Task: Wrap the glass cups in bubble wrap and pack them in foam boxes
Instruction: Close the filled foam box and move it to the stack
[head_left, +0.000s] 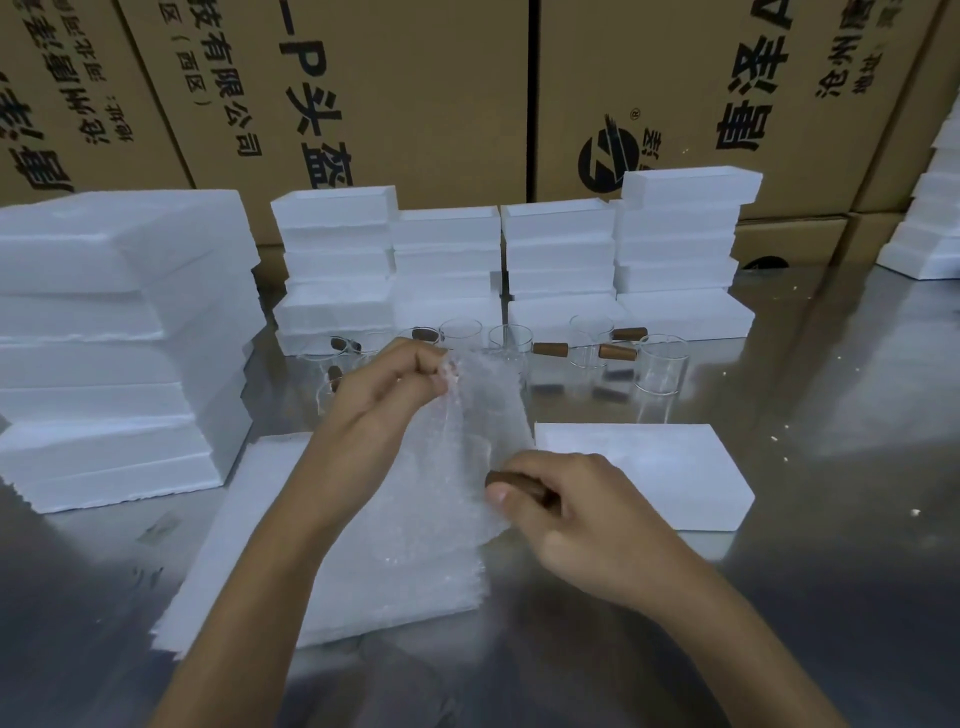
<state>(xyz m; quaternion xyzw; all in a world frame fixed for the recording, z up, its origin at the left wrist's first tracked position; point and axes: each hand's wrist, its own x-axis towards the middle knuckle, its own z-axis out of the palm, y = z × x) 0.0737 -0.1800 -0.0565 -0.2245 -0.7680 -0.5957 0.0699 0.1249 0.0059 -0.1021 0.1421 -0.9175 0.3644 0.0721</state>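
Observation:
My left hand (387, 387) pinches the top edge of a bubble wrap sheet (447, 467) and lifts it over the table. My right hand (566, 512) grips the brown wooden handle (511, 480) of a glass cup; the cup's glass body is hidden behind the wrap. Under the sheet lies a stack of bubble wrap sheets (395, 587). Several bare glass cups with wooden handles (662, 364) stand in a row behind my hands. An open foam box (644, 473) lies to the right of my right hand.
Stacks of white foam boxes (447, 260) line the back of the metal table (857, 545), with a taller foam stack (114, 338) at the left and another (930, 223) at the far right. Brown printed cartons (415, 93) form a wall behind.

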